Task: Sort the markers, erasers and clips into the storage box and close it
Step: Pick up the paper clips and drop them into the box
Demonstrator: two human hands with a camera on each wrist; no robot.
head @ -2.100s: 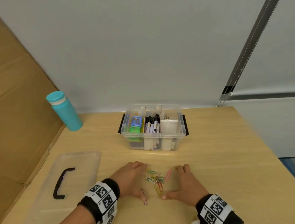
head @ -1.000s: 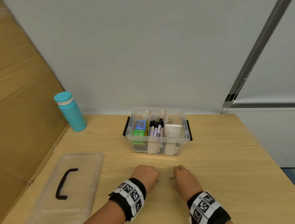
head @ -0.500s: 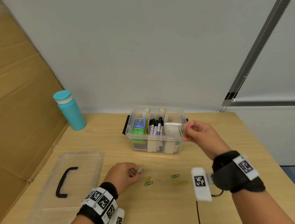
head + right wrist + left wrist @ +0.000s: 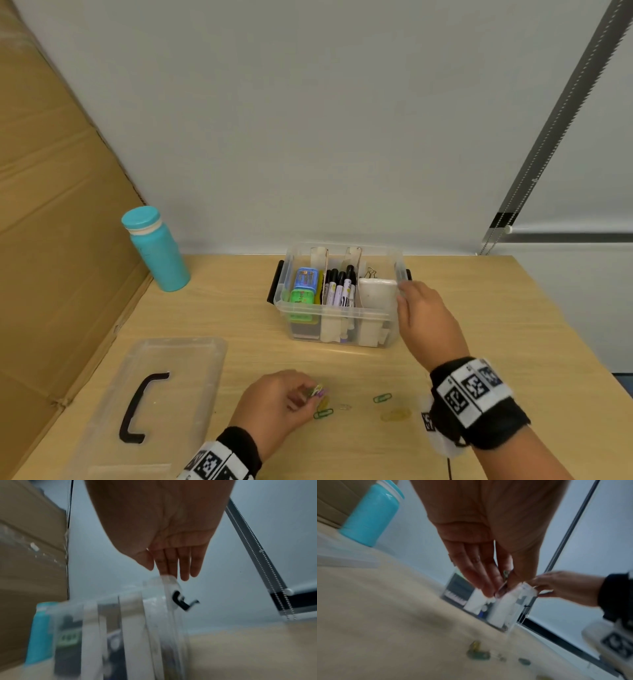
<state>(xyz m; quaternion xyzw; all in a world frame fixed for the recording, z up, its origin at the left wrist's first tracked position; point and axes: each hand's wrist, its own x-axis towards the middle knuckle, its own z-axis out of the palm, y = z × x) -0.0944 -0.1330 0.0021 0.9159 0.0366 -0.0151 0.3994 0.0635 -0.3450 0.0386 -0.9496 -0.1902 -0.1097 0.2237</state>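
Wood tabletop (image 4: pixel 479 325), near edge first: your left hand (image 4: pixel 274 407) sits low centre of the head frame, fingers & thumb curled, pinching a small bunch of paper clips (image 4: pixel 318 391) just off the surface. Loose clips lie just right of it: a green one (image 4: pixel 323 414) almost touching your fingertips, a yellow one (image 4: pixel 323 401) above that, a tiny pale one (image 4: pixel 345 407), another green (image 4: pixel 382 397) and a yellow (image 4: pixel 394 415) further right.

Step in hand, as I read it: clearing the clips. Markers (image 4: pixel 337 286) & erasers (image 4: pixel 303 286) already stand in the storage box (image 4: pixel 337 315), mid-frame. Next you'll need to gather the stragglers w/o dropping the bunch, or carry the bunch over first, then come back. They're flat on wood, so prob. slide or nail-lift them.

Your right hand (image 4: pixel 426 317) is at the box's right rim, fingers out nearly straight & together, tips touching the rim by the black latch (image 4: pixel 184 601). Holds nothing in the wrist view. A binder clip (image 4: pixel 370 273) shows at the back of the right compartment, behind a white eraser block (image 4: pixel 376 291).

Clear lid (image 4: pixel 178 370) w/ black handle lies lower left, well apart from the box; it's not yet on. Teal bottle (image 4: pixel 156 250) stands upper left by the cardboard (image 4: pixel 51 240), out of your path. Nothing blocks the run from clips to box except your own right wrist.
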